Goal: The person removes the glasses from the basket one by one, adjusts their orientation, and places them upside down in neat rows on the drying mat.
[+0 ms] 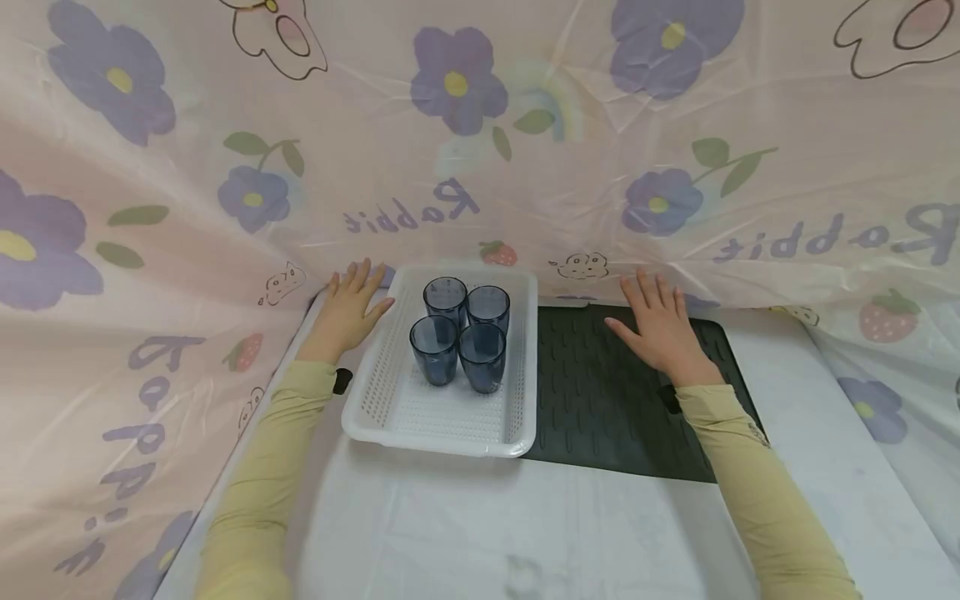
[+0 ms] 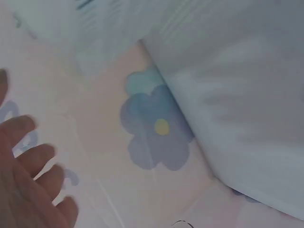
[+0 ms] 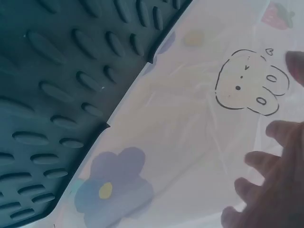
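Several blue-grey transparent glasses (image 1: 482,358) stand grouped in a white perforated plastic basket (image 1: 442,433), near the middle of the head view. To the left of the basket is my left hand (image 1: 345,312), fingers spread and straight, holding nothing. My right hand (image 1: 658,329) is over the dark ridged mat (image 1: 600,400) right of the basket, fingers likewise spread with nothing in them. Each hand shows at an edge of its own wrist view: the left hand (image 2: 28,175) at the left, the right hand (image 3: 270,180) at the right.
A white table surface (image 1: 480,517) lies under the basket and mat. Behind and at both sides hangs a pink curtain (image 1: 360,150) printed with purple flowers, strawberries and lettering. The basket's right rim adjoins the mat's left side.
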`<state>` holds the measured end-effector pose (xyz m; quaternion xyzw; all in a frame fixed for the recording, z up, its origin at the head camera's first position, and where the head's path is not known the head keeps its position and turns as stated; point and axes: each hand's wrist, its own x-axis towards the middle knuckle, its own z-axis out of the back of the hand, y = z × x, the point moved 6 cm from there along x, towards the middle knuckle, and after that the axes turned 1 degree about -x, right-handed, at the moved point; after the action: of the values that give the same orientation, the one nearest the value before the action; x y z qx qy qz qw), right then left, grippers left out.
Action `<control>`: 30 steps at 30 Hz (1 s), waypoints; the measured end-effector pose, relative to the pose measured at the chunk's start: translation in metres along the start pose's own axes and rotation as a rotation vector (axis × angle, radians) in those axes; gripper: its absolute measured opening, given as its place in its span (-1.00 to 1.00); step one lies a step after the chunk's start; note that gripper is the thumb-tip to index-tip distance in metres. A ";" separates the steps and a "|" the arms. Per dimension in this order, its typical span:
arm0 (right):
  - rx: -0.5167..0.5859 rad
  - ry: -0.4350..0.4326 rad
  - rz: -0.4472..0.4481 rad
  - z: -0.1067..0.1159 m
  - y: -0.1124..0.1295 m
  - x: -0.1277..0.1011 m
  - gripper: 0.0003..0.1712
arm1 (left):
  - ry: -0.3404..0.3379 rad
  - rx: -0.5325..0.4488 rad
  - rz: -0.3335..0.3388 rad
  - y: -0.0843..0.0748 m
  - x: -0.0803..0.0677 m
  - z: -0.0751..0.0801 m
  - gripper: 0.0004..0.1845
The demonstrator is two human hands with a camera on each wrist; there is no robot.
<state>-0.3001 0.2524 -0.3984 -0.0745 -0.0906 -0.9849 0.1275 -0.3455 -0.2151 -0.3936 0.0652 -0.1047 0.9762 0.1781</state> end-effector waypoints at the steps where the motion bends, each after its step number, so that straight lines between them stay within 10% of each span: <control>1: 0.001 -0.015 0.011 0.002 0.001 -0.001 -0.10 | 0.000 -0.028 -0.010 -0.001 -0.001 0.001 -0.26; 30: 0.768 -0.058 -0.115 0.017 -0.010 -0.028 -0.37 | 0.011 -0.793 -0.065 -0.044 -0.027 0.042 -0.39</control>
<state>-0.2739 0.2717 -0.3878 -0.0439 -0.4601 -0.8824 0.0882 -0.3008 -0.1940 -0.3490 -0.0104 -0.4705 0.8543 0.2206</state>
